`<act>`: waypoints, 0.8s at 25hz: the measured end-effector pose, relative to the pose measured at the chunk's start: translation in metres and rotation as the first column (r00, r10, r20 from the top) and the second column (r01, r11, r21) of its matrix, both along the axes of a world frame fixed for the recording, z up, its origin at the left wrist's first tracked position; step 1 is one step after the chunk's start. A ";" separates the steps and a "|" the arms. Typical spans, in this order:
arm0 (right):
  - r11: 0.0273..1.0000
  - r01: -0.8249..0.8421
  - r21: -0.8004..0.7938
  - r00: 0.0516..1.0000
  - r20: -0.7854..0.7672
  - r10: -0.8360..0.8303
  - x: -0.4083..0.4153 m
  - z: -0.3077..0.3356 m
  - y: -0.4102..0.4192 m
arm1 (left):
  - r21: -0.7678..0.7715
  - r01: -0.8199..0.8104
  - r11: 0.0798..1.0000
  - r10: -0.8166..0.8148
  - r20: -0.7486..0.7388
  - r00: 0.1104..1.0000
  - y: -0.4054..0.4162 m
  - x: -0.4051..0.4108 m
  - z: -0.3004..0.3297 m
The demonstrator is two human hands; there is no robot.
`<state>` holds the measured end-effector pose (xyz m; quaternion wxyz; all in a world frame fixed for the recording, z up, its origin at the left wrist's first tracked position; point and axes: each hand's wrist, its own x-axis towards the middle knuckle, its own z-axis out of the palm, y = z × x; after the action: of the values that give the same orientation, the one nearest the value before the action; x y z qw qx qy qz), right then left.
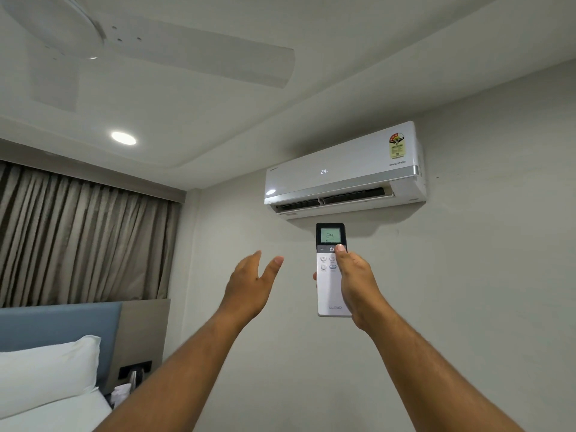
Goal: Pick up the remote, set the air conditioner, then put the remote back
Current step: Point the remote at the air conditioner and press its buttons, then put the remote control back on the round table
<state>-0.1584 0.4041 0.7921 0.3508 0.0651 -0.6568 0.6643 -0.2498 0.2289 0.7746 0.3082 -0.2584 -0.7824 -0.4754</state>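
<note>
Remote of white plastic with a dark top and a small green screen point(332, 269) stands upright in the right hand point(358, 282), which grasps it around the lower half; the thumb point(341, 249) rests on the button row just under the screen. The screen reads 24. The remote is raised just below the white wall-mounted air conditioner point(344, 171), whose front panel also shows 24 and whose lower flap is open. The left hand point(249, 285) is lifted near the remote, apart from it, with fingers spread and holding nothing. At the lower left are a white pillow point(46, 366) and a blue headboard point(62, 322), with beige curtains point(81, 241) above. A white ceiling fan point(149, 48) is overhead.
</note>
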 end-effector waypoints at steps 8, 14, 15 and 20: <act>0.989 -0.049 0.143 0.998 0.037 0.044 -0.035 -0.027 -0.078 | 0.322 0.241 0.915 -0.298 0.140 0.944 -0.036 0.030 -0.014; 0.948 -0.303 0.100 0.945 0.158 0.285 -0.057 -0.068 -0.155 | 0.330 0.045 0.943 -0.129 0.238 0.963 -0.112 0.042 -0.052; 0.934 -0.349 0.079 0.925 0.193 0.329 -0.058 -0.076 -0.166 | 0.347 0.008 0.938 -0.109 0.273 0.956 -0.123 0.043 -0.060; 0.865 -0.497 0.074 0.812 0.392 0.433 -0.060 -0.146 -0.224 | 0.402 -0.207 0.892 -0.016 0.486 0.874 -0.188 0.056 -0.139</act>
<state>-0.2186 0.1803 0.6456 0.0428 0.1309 -0.7287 0.6709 -0.1935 0.0404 0.6354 0.1802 -0.0167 -0.7173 -0.6728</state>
